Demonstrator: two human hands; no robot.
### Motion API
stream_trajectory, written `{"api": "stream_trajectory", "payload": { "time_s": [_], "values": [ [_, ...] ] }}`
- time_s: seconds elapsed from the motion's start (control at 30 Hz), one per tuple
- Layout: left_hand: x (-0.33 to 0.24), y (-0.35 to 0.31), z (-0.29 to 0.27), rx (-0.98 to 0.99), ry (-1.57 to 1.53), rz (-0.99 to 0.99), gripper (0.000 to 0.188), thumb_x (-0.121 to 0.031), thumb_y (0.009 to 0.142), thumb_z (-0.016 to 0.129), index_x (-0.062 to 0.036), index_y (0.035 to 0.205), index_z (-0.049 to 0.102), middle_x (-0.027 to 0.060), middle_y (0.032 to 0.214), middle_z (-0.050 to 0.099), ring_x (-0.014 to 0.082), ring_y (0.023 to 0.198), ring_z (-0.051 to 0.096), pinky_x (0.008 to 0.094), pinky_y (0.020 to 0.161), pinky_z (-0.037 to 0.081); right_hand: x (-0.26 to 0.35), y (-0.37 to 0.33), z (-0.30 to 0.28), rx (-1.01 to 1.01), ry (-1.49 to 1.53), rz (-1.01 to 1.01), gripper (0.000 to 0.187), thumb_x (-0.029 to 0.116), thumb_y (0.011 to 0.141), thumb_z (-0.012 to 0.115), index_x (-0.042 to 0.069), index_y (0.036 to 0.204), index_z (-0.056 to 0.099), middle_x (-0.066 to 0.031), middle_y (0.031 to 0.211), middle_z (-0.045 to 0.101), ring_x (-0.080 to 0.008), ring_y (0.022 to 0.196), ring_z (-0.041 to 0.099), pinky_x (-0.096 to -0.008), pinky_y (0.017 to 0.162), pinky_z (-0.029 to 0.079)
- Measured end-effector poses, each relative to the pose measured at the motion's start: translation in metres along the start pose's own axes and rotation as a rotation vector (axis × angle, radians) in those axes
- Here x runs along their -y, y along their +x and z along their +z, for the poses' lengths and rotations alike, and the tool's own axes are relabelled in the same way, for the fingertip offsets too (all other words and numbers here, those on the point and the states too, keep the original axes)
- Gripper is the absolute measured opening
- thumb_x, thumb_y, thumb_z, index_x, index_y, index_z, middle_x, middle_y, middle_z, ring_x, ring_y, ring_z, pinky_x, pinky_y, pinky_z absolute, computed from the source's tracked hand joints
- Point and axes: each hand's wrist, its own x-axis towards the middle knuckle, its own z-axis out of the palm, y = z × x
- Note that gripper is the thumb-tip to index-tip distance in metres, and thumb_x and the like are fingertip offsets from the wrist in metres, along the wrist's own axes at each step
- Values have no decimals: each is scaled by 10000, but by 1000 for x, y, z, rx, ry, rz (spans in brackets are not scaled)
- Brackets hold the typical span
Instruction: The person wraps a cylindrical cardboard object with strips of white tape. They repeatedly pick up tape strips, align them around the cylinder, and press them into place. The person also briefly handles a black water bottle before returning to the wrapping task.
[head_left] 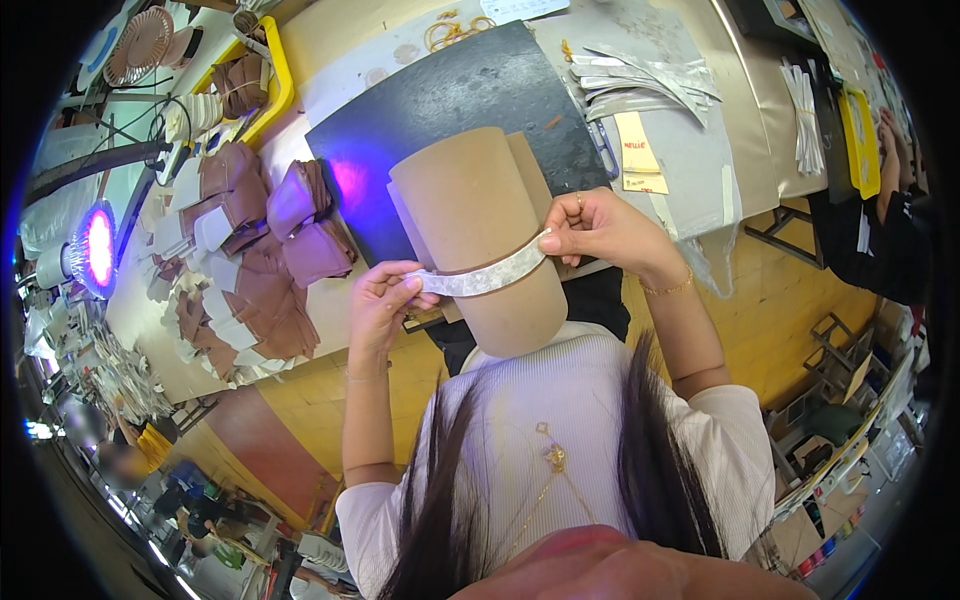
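A pale, slightly curved strip [490,273] stretches between my two hands across a tan, board-like piece [475,200]. My left hand [385,293] pinches the strip's left end between thumb and fingers. At its right end, my right hand [598,235] grips it near the edge of the tan piece. This piece curves over the table's front edge toward my body, with more tan layers showing beneath it. Under them lies a dark mat [450,95].
Stacks of brown and white pieces [245,260] cover the table's left side, near a lit lamp [97,250]. A yellow tray [283,75] stands behind. At right lie loose white strips [640,82], a cutter knife [603,150] and a yellow card [640,155]. Another person's hands [888,145] are at far right.
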Motion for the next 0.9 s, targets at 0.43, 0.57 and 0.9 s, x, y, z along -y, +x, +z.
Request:
{"api": "stream_trajectory", "payload": {
  "time_s": [0.43,0.57,0.9],
  "values": [
    [0,9,10,23,-14,-56,148,0,863,590,42,1004,571,142,834,662,181,696,666,268,618,573,0,4,-8,-43,23,-85,401,275,753,785,95,806,432,20,617,535,-32,537,503,-162,485,407],
    [2,-2,5,18,-80,4,156,-12,855,603,34,1000,567,133,834,661,174,692,661,263,618,572,39,-23,14,-563,-416,-708,357,234,687,817,90,853,537,-13,766,558,-95,746,537,-236,683,447],
    [1,-10,1,-42,-81,123,167,6,838,624,23,998,580,120,856,661,155,687,648,253,625,552,22,-13,128,-13,-1860,-688,674,505,878,438,-54,1246,515,-197,1361,440,-300,1309,367,-471,1116,196]
  ]
}}
